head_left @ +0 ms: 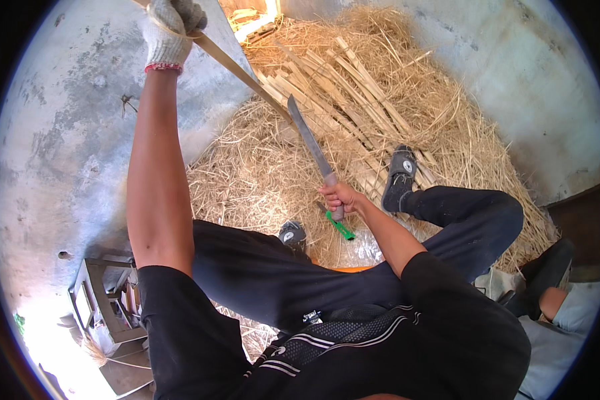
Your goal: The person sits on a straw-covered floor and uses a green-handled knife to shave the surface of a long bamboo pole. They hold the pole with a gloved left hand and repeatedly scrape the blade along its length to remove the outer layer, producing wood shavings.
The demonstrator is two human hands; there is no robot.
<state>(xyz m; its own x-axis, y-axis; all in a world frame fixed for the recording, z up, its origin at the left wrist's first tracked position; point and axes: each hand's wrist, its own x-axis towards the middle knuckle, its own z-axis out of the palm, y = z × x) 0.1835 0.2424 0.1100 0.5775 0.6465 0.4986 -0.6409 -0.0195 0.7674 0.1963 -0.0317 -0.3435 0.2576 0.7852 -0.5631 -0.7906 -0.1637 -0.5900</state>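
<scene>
My left hand point(170, 30), in a white knitted glove with a red cuff, is raised at the upper left. Its fingers are closed around a long, thin bamboo strip point(237, 71) that slants down to the right toward the straw. My bare right hand point(340, 198) is wrapped round the handle of a long-bladed knife point(308, 138) in front of my lap. The blade points up and to the left, its tip close beside the strip; whether they touch I cannot tell. Just below the right hand lies a green-handled tool point(341, 227), partly hidden.
Several split bamboo strips point(340, 100) lie on a heap of straw shavings point(433, 107) ahead. My shoes point(401, 170) rest among the shavings. Pale walls point(73, 120) stand on both sides. A wooden cabinet point(107, 300) is at the lower left, and another person's leg point(547, 273) at the right.
</scene>
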